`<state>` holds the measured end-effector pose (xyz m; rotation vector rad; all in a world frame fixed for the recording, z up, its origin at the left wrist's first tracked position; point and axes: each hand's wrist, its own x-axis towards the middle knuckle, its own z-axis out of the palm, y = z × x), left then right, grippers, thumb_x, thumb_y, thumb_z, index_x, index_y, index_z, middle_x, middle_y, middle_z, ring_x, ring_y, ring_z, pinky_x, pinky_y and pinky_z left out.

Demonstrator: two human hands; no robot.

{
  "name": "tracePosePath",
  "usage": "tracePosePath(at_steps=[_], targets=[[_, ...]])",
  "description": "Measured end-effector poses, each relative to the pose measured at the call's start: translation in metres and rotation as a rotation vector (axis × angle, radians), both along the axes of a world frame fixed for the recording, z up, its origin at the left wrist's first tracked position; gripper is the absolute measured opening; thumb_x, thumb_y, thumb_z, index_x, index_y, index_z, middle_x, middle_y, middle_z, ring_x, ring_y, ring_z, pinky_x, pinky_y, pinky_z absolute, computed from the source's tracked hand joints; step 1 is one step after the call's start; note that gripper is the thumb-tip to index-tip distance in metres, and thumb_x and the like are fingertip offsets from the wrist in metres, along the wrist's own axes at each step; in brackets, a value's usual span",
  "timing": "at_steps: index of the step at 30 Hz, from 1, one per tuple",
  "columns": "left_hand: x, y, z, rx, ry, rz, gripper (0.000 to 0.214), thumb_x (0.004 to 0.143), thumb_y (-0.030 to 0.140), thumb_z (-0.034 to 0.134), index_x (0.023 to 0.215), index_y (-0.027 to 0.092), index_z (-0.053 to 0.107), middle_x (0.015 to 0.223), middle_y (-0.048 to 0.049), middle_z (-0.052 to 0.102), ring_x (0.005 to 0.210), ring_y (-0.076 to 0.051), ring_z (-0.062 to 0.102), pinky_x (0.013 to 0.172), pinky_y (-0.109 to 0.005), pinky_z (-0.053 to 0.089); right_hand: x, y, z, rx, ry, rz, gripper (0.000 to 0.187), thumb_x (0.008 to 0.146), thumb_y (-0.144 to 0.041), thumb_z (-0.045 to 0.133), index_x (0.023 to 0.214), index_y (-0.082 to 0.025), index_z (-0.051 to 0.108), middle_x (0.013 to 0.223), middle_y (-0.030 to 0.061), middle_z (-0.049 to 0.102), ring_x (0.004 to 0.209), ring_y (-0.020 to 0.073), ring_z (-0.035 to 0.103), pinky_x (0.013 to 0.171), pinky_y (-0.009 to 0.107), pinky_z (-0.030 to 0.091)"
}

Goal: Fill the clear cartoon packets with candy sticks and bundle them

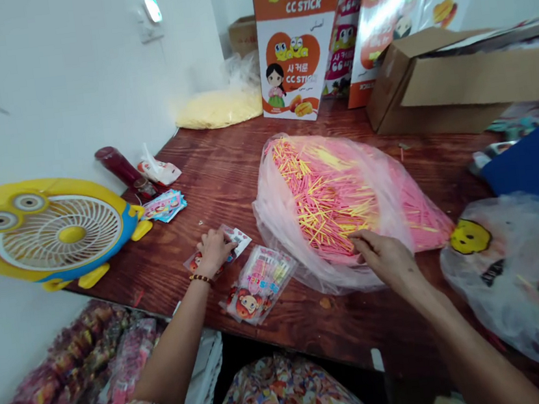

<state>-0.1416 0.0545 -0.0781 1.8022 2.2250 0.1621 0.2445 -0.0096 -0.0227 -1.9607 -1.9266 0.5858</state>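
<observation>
My left hand (214,249) rests at the table's left front, its fingers curled down on a clear printed packet (239,240) that sticks out past them. Just to the right lies a small stack of similar packets (258,283) with a cartoon face. A large translucent bag (271,218) lies on its side, its mouth showing a heap of thin pink and yellow sticks (329,211). At the lower right of that heap is my right hand (378,253), thumb and fingers closed together beside the sticks. What those fingertips hold, if anything, is too small to make out.
A yellow minion-shaped fan (72,234) stands at the left, near more packets (166,205) and a dark red bottle (120,166). Printed cartons (291,61) and an open cardboard box (471,82) line the back. A clear plastic bag (517,263) sits at the right.
</observation>
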Motion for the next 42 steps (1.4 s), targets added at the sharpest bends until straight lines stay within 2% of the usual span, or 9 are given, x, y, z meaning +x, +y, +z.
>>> tracePosePath(at_steps=[2, 8, 12, 17, 23, 28, 32, 36, 42], targets=[[-0.005, 0.003, 0.002, 0.000, -0.015, 0.002, 0.020, 0.080, 0.040, 0.066, 0.086, 0.021, 0.067, 0.106, -0.0098, 0.065, 0.108, -0.032, 0.055, 0.088, -0.041, 0.040, -0.005, 0.001, 0.000, -0.018, 0.010, 0.016, 0.031, 0.091, -0.039, 0.042, 0.104, -0.024, 0.066, 0.072, 0.0015, 0.074, 0.067, 0.0194, 0.072, 0.060, 0.027, 0.046], [-0.037, 0.011, 0.010, 0.076, -0.017, 0.116, 0.039, 0.087, 0.045, 0.054, 0.117, 0.020, 0.059, 0.123, -0.0143, 0.060, 0.117, -0.033, 0.051, 0.092, -0.044, 0.039, -0.005, 0.006, -0.003, -0.001, -0.007, 0.029, 0.032, 0.091, -0.039, 0.041, 0.106, -0.024, 0.065, 0.074, 0.0022, 0.074, 0.071, 0.0200, 0.072, 0.060, 0.027, 0.045], [-0.046, 0.018, 0.007, 0.060, -0.051, 0.130, 0.038, 0.074, 0.047, 0.067, 0.099, 0.018, 0.065, 0.119, -0.0166, 0.060, 0.116, -0.038, 0.050, 0.091, -0.047, 0.039, -0.006, 0.006, -0.004, -0.038, -0.008, 0.031, 0.031, 0.091, -0.039, 0.042, 0.103, -0.024, 0.066, 0.076, 0.0026, 0.075, 0.070, 0.0202, 0.072, 0.059, 0.027, 0.045], [-0.050, 0.026, 0.005, 0.094, -0.212, 0.086, 0.018, 0.070, 0.034, 0.068, 0.075, 0.019, 0.060, 0.088, -0.0074, 0.068, 0.094, -0.026, 0.060, 0.085, -0.037, 0.043, 0.003, 0.008, -0.004, 0.020, 0.037, 0.012, 0.029, 0.091, -0.037, 0.043, 0.102, -0.024, 0.066, 0.075, 0.0020, 0.074, 0.068, 0.0188, 0.070, 0.062, 0.027, 0.046], [-0.058, 0.016, 0.034, 0.213, -0.562, 0.065, 0.023, 0.071, 0.036, 0.065, 0.084, 0.017, 0.059, 0.078, 0.0002, 0.066, 0.073, -0.016, 0.060, 0.069, -0.026, 0.049, 0.028, 0.019, 0.004, 0.085, 0.122, -0.025, 0.029, 0.093, -0.032, 0.041, 0.097, -0.019, 0.066, 0.075, 0.0023, 0.072, 0.062, 0.0148, 0.067, 0.062, 0.024, 0.045], [-0.029, -0.005, 0.077, 0.248, -0.970, 0.227, 0.026, 0.067, 0.034, 0.071, 0.081, 0.017, 0.057, 0.066, 0.0056, 0.059, 0.055, -0.009, 0.052, 0.050, -0.019, 0.045, 0.015, 0.028, 0.005, -0.011, -0.160, 0.154, 0.024, 0.091, -0.024, 0.045, 0.094, -0.020, 0.069, 0.088, 0.0045, 0.074, 0.080, 0.0176, 0.067, 0.065, 0.024, 0.041], [0.015, -0.024, 0.098, 0.283, -1.103, 0.215, 0.029, 0.058, 0.031, 0.079, 0.075, 0.016, 0.062, 0.062, 0.0042, 0.061, 0.053, -0.010, 0.052, 0.047, -0.019, 0.044, -0.005, 0.030, -0.003, -0.089, -0.345, 0.327, 0.025, 0.092, -0.021, 0.045, 0.092, -0.020, 0.070, 0.095, 0.0066, 0.073, 0.088, 0.0191, 0.066, 0.068, 0.024, 0.041], [0.050, -0.045, 0.095, 0.222, -1.160, 0.123, 0.026, 0.057, 0.033, 0.081, 0.068, 0.015, 0.065, 0.060, 0.0031, 0.060, 0.051, -0.009, 0.050, 0.048, -0.019, 0.042, -0.017, 0.027, -0.011, -0.094, -0.400, 0.415, 0.024, 0.093, -0.020, 0.047, 0.097, -0.017, 0.070, 0.101, 0.0118, 0.071, 0.096, 0.0224, 0.065, 0.077, 0.027, 0.043], [0.081, -0.073, 0.074, 0.102, -1.163, -0.048, 0.023, 0.070, 0.038, 0.073, 0.068, 0.016, 0.068, 0.060, 0.0006, 0.061, 0.055, -0.012, 0.052, 0.052, -0.022, 0.044, -0.011, 0.041, -0.011, -0.074, -0.400, 0.344, 0.029, 0.097, -0.023, 0.041, 0.105, -0.018, 0.068, 0.108, 0.0101, 0.069, 0.099, 0.0187, 0.064, 0.082, 0.025, 0.044]])
